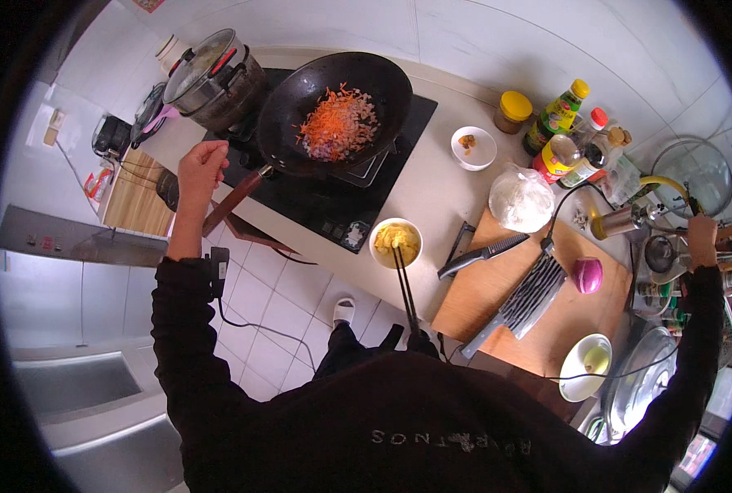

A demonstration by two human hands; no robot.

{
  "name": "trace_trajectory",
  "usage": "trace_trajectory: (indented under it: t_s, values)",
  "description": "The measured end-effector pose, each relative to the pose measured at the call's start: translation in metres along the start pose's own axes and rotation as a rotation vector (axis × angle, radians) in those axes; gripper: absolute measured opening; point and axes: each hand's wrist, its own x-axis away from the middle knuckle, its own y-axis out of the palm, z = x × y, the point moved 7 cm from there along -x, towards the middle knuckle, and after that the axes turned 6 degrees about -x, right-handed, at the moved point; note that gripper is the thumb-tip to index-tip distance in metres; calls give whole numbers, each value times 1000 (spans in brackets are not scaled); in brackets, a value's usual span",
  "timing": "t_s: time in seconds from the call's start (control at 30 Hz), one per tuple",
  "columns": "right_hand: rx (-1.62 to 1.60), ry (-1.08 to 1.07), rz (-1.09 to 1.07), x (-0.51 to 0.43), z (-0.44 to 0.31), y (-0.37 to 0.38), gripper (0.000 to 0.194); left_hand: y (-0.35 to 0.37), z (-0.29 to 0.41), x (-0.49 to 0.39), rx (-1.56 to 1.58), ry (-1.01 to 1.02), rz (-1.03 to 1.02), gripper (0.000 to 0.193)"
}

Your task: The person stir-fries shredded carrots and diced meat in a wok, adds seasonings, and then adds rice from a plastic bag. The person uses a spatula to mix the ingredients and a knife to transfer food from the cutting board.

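My left hand (pixel 200 169) hangs above the wooden handle of a black wok (pixel 285 145), its fingers curled in with nothing visible in them. Shredded carrot (pixel 326 126) lies heaped in the wok with diced pinkish pieces (pixel 363 114) and chopped purple onion (pixel 322 150). At the far right, my right hand (pixel 703 233) reaches to a crowded utensil rack, close to a dark ladle (pixel 660 254). Its fingers are small and partly hidden, so what it grips is unclear. A white bowl (pixel 373 249) of yellow beaten egg (pixel 403 239) stands at the counter's front with chopsticks (pixel 406 289) in it.
The wok rests on a black cooktop (pixel 341 215) beside a lidded pot (pixel 218 86). A cleaver (pixel 532 296), a knife (pixel 483 256) and half a purple onion (pixel 588 275) lie on the cutting board (pixel 464 314). Several sauce bottles (pixel 557 117) line the wall near a small bowl (pixel 473 161).
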Motion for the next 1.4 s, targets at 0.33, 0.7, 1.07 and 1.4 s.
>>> trace_trajectory:
  t_s: [0.33, 0.7, 1.07, 1.4]
  values:
    - [-155, 283, 51, 267, 77, -273, 24, -12, -97, -73, -135, -35, -384, 36]
    - [-1754, 624, -39, 327, -169, -418, 33, 5, -218, -108, -162, 303, -510, 22]
    - [-1186, -44, 123, 95, -453, -624, 46, 78, -189, -92, -584, 723, -168, 55]
    - [-1045, -80, 36, 174, -382, -629, 38, 104, -199, -98, -477, 749, -131, 44]
